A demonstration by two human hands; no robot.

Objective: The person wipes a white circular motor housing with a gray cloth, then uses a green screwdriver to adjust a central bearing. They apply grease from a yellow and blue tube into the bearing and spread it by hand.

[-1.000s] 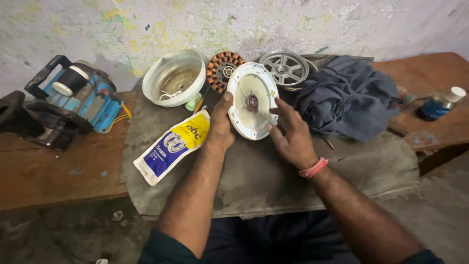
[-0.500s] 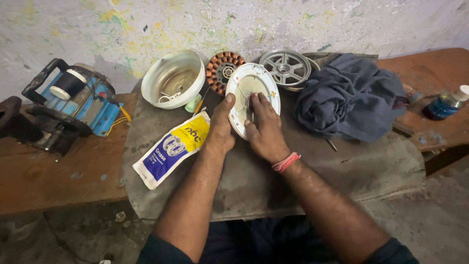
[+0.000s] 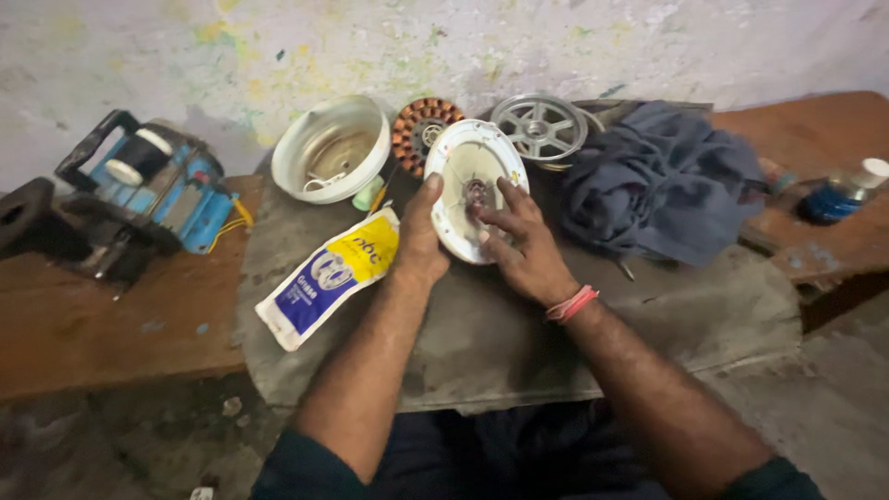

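Tilting toward the camera, a round white motor cover (image 3: 474, 190) is held on edge by the left hand (image 3: 421, 243) — the grip is closed on its left rim, thumb up along the edge, so that the hollow inner face is presented. The right hand (image 3: 525, 248), marked by a pink wrist band (image 3: 571, 304), is not closed on anything; its fingertips (image 3: 491, 193) are pressed into the cover's centre, at the dark bearing seat (image 3: 477, 192). The cover is propped above a grey mat (image 3: 639, 324) spread over the wooden desk (image 3: 83, 324), apparently to keep parts off the wood. A blue-and-yellow grease pouch (image 3: 329, 275) is laid just beside the left wrist — within easy reach. Behind are ranged a white bowl-shaped housing (image 3: 331, 148), a copper-wound stator (image 3: 421, 125) and a spoked metal plate (image 3: 539, 127). A grey cloth (image 3: 662, 181) is bunched to the right; a blue winding machine (image 3: 153, 190) is parked at far left.
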